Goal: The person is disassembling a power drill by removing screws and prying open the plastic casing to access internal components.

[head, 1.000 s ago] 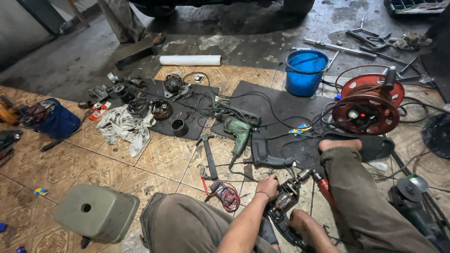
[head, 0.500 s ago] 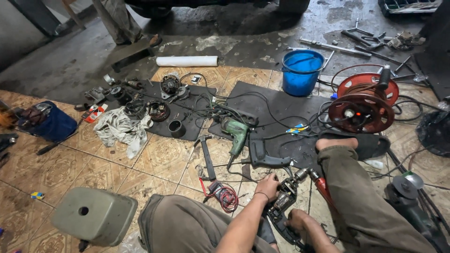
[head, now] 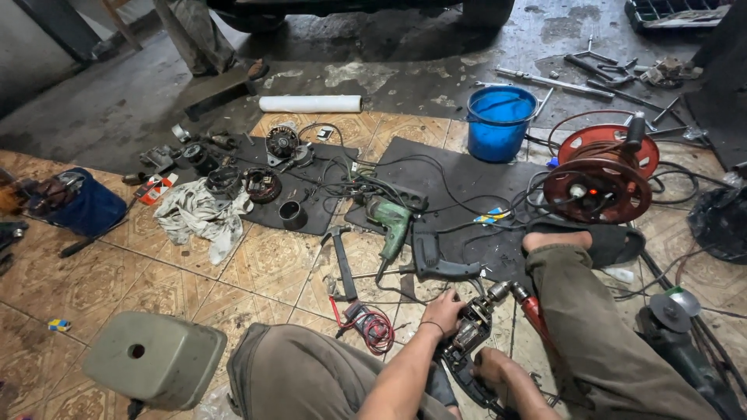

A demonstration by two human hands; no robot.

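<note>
Gripping an opened drill low between the knees, on the tiled floor: left hand clamped over the upper body near the chuck, right hand closed on the lower end by the handle. Probably heavy and rigid, greasy, with exposed motor parts looking fragile. Best held by the casing, clear of windings and loose wires.

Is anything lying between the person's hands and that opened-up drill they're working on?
Nothing visible does. The left hand rests directly on the opened drill near its chuck end, and the right hand touches its lower body. The red screwdriver lies beside the drill, not between it and either hand.
</note>
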